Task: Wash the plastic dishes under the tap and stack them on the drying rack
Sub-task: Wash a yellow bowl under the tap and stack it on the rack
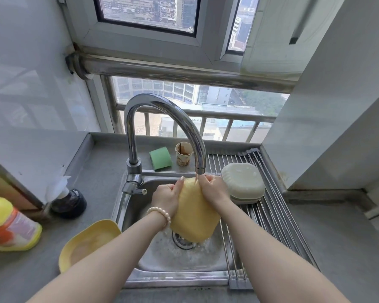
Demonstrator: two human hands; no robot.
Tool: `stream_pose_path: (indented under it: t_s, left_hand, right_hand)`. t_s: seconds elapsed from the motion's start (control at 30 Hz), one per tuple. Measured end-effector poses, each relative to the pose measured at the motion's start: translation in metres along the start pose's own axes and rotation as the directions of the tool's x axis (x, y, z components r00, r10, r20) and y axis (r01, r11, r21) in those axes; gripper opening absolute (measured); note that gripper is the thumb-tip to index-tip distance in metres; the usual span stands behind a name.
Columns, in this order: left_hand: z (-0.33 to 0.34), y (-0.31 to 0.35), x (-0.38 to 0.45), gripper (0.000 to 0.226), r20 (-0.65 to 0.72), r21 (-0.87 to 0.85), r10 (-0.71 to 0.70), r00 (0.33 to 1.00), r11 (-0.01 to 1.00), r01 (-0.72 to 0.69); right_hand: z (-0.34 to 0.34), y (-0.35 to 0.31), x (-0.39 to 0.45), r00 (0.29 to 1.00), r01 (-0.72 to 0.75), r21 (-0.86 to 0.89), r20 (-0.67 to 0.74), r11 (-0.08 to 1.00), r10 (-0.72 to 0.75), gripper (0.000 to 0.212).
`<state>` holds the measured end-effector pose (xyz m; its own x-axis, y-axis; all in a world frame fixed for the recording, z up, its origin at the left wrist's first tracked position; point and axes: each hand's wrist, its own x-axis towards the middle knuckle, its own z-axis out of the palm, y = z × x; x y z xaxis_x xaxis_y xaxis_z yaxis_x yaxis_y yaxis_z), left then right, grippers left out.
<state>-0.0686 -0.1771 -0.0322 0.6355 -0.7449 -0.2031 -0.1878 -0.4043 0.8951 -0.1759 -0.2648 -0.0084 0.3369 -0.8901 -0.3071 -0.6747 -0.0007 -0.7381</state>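
yellow dish, second [90, 242]: nearest item, lying open side up on the grey counter [341, 248] at the sink's front left corner, its rim overhanging the basin edge.

sink [175, 274]: steel basin, wet, drain strainer [179, 238] partly showing under the held dish.

yellow dish, held [194, 212]: square with rounded corners, underside toward the camera, tilted on edge over the drain, its upper edge under the spout.

left hand [165, 196]: fingers curled round the dish's left edge, thumb tip up at the top rim; a pearl bracelet [161, 214] on the wrist.

right hand [212, 186]: fingers curled, gripping the dish's upper right corner, just below the spout.

drying rack [271, 228]: roll-up steel rods laid across the right side of the sink.

pale green dishes [243, 182]: stacked upside down on the rack, just beside the right hand (the number in the stack is unclear).

tap [162, 123]: chrome gooseneck, thin stream of water falling onto the dish's top edge.

detergent bottle [9, 226]: yellow and orange, far left on the counter.

green sponge [160, 158] and stained paper cup [184, 153]: behind the sink, near the window.
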Motion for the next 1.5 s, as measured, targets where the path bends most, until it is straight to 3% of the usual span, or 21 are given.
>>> stream_pose_path:
  t_s: [0.07,0.13,0.23,0.37,0.47,0.57,0.63,0.7,0.77,0.9,0.93,1.0,1.03,1.1,1.2,1.3,1.37,1.47,1.5]
  left_hand:
    - [0.005,0.008,-0.002,0.047,-0.035,0.226,-0.016,0.999,0.974,0.024]
    - [0.017,0.017,-0.007,0.041,-0.039,0.346,-0.027,0.999,0.937,0.039]
    - [0.030,0.018,-0.017,0.055,0.000,0.525,0.107,0.994,0.846,-0.091]
    - [0.024,0.005,-0.012,0.059,0.062,0.616,0.338,0.939,0.728,-0.303]
    - [0.017,0.008,-0.007,0.082,0.099,0.662,0.370,0.924,0.669,-0.339]
    - [0.017,0.019,-0.006,0.089,-0.019,0.564,0.226,0.974,0.807,-0.177]
    - [0.019,0.027,0.002,0.068,-0.066,0.477,0.015,0.998,0.879,0.018]
    - [0.020,0.032,0.013,0.048,-0.038,0.344,-0.204,0.978,0.916,0.205]
    - [0.020,0.032,0.022,0.044,0.043,0.284,-0.272,0.961,0.926,0.250]
    - [0.023,0.033,0.013,0.036,-0.018,0.226,-0.125,0.992,0.966,0.126]
    - [0.024,0.034,0.004,0.037,-0.044,0.300,-0.007,0.999,0.954,0.020]
    - [0.028,0.032,-0.008,0.042,-0.021,0.523,0.243,0.970,0.829,-0.196]
    - [0.029,0.029,-0.011,0.045,-0.007,0.581,0.298,0.955,0.778,-0.239]
    - [0.027,0.027,-0.008,0.043,0.007,0.585,0.256,0.967,0.783,-0.211]
    - [0.023,0.032,0.002,0.035,0.000,0.370,0.027,1.000,0.929,-0.025]
    - [0.018,0.036,0.010,0.037,-0.016,0.203,-0.085,0.996,0.975,0.087]
    - [0.018,0.039,0.003,0.037,-0.031,0.241,-0.010,0.999,0.970,0.017]
    - [0.024,0.034,-0.009,0.041,-0.016,0.580,0.298,0.954,0.780,-0.234]
    - [0.025,0.032,-0.011,0.047,-0.001,0.603,0.303,0.953,0.760,-0.241]
  right_hand:
    - [0.002,0.002,0.001,0.994,-0.061,-0.043,-0.094,0.997,0.057,0.039]
    - [0.004,0.001,0.000,0.982,-0.114,-0.103,-0.165,0.988,0.096,0.039]
    - [0.007,-0.002,-0.001,0.968,-0.153,-0.114,-0.216,0.982,0.126,0.036]
    - [0.003,-0.003,0.001,0.970,-0.141,-0.077,-0.208,0.987,0.122,0.035]
    - [0.002,-0.003,0.001,0.972,-0.145,-0.021,-0.191,0.989,0.138,0.039]
    - [0.004,-0.005,-0.004,0.973,-0.128,-0.015,-0.194,0.992,0.123,0.046]
    - [0.007,-0.005,-0.009,0.974,-0.106,-0.024,-0.201,0.994,0.099,0.045]
    - [0.011,-0.001,-0.013,0.973,-0.075,-0.051,-0.222,0.996,0.062,0.043]
    - [0.013,0.001,-0.018,0.967,-0.038,-0.081,-0.255,0.996,0.016,0.042]
    - [0.008,0.000,-0.015,0.965,-0.046,-0.075,-0.261,0.996,0.025,0.044]
    - [0.006,0.001,-0.014,0.964,-0.077,-0.035,-0.257,0.996,0.065,0.043]
    - [0.003,0.002,-0.012,0.961,-0.128,0.033,-0.244,0.991,0.132,0.043]
    - [0.004,0.003,-0.012,0.959,-0.138,0.043,-0.242,0.989,0.144,0.043]
    - [0.007,0.002,-0.016,0.961,-0.124,0.032,-0.245,0.992,0.128,0.045]
    - [0.013,0.000,-0.021,0.959,-0.072,-0.013,-0.274,0.997,0.065,0.047]
    - [0.014,0.000,-0.022,0.952,-0.052,0.010,-0.302,0.999,0.053,0.047]
    - [0.009,0.000,-0.022,0.950,-0.068,0.042,-0.303,0.997,0.078,0.043]
    - [0.005,0.000,-0.020,0.943,-0.101,0.157,-0.299,0.982,0.144,0.037]
    - [0.005,0.000,-0.020,0.942,-0.102,0.167,-0.301,0.981,0.149,0.036]
